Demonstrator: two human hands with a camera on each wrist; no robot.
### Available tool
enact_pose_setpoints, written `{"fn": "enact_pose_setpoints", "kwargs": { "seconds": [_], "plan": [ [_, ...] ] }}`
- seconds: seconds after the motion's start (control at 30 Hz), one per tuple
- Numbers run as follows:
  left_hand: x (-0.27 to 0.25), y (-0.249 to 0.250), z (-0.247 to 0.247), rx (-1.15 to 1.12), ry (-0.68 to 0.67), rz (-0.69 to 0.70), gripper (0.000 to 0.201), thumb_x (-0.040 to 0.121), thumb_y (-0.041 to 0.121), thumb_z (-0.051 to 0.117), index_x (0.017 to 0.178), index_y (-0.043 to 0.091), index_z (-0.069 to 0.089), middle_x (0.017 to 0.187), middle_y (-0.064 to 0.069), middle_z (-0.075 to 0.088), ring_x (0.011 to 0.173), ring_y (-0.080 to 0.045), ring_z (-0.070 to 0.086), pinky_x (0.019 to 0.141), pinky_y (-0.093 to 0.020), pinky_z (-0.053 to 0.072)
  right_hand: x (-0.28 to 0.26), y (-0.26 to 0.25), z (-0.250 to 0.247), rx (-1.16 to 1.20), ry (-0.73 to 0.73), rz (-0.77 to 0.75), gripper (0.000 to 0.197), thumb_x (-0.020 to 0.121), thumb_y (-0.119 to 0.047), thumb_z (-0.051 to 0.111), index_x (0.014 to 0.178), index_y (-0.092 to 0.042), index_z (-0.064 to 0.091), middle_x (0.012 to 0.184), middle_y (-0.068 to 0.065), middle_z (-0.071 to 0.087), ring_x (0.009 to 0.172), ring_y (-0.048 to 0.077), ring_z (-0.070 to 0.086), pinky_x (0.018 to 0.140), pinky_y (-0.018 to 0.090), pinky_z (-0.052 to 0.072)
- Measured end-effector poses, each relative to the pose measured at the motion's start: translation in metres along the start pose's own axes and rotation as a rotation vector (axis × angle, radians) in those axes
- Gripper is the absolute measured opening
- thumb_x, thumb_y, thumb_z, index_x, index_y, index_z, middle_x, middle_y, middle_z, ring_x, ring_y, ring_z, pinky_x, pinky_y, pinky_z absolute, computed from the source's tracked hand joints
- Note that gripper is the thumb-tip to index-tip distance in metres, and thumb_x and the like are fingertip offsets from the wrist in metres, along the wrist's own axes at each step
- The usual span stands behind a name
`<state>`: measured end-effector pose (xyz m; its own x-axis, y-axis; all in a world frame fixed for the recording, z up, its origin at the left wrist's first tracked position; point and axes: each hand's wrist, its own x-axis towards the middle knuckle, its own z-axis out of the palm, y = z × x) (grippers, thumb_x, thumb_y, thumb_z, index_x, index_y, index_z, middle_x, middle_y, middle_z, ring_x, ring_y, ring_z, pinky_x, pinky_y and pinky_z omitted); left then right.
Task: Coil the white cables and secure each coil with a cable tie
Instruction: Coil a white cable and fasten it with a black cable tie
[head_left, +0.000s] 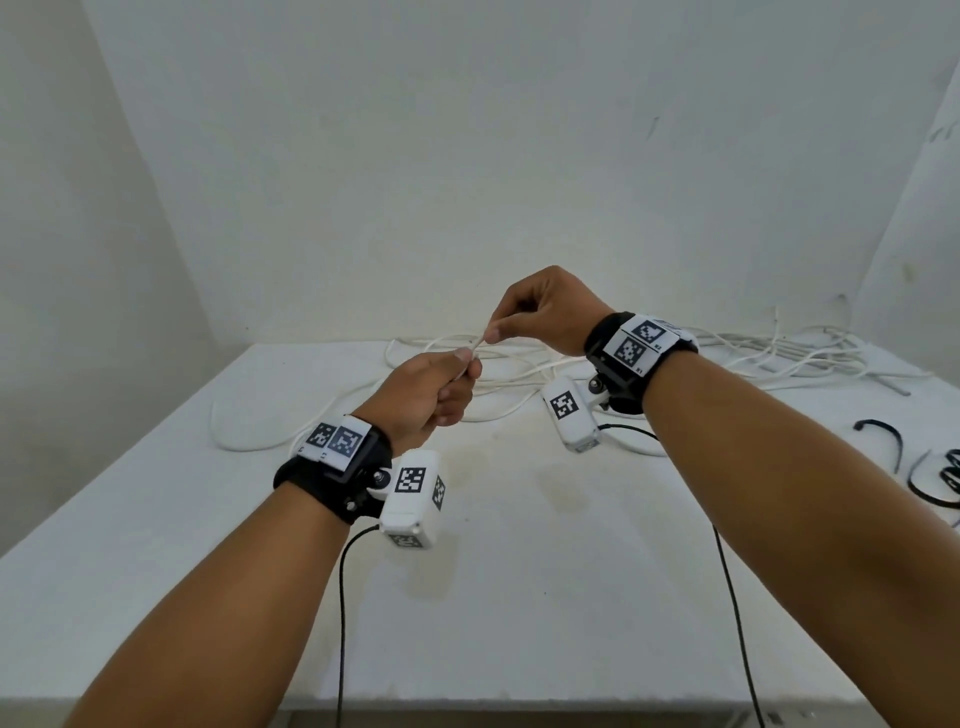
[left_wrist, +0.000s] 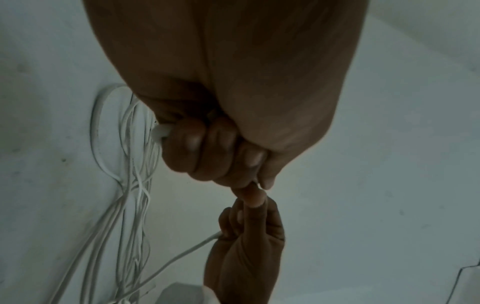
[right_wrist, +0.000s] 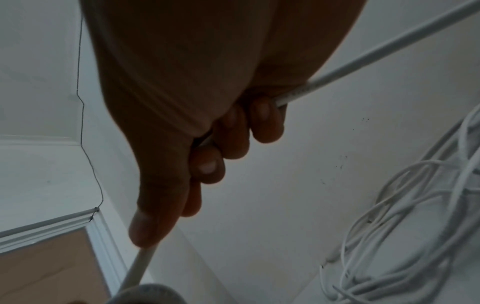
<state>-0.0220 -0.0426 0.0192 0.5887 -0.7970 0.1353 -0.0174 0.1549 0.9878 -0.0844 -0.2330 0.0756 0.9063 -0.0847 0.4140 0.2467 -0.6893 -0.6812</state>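
Both hands are gripping one white cable (head_left: 475, 347) above the table (head_left: 156, 509), the left hand (head_left: 428, 397) fisting it at 7 o'clock of the right hand (head_left: 545, 312), which is pinching it, while loose cables (head_left: 800, 353) are lying toward 2 o'clock and black ties (head_left: 935, 478) at 4 o'clock.

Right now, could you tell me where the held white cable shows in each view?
Head: the cable spans both hands, centre.
Left wrist: cable leaves the right hand, lower centre.
Right wrist: cable runs upper right through the fist.
Shared landmark: loose cable pile on the table.
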Motion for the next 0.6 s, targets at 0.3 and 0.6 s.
{"fn": "enact_pose_setpoints", "kwargs": {
  "seconds": [0.3,0.6],
  "plan": [
    [0.006,0.016,0.011,-0.395,-0.053,0.197,0.022,0.100,-0.001,0.028,0.103,-0.001,0.050,0.064,0.002,0.049,0.053,-0.008,0.043,0.051,-0.019,0.039,-0.002,0.026,0.054,0.201,-0.012,0.126,0.052,0.101,-0.037,0.051,0.082,0.011,0.061,0.050,-0.005,0.045,0.045,0.014,0.035,0.046,0.023,0.030],
    [0.053,0.001,-0.003,-0.396,0.302,0.228,0.029,0.101,-0.003,0.028,0.088,0.010,0.050,0.068,0.000,0.057,0.057,-0.011,0.052,0.058,-0.020,0.045,-0.012,0.022,0.071,-0.274,-0.330,0.173,0.033,0.103,-0.040,0.041,0.079,-0.024,0.058,0.067,-0.004,0.056,0.056,0.003,0.050,0.064,0.026,0.042]
  ]
}}
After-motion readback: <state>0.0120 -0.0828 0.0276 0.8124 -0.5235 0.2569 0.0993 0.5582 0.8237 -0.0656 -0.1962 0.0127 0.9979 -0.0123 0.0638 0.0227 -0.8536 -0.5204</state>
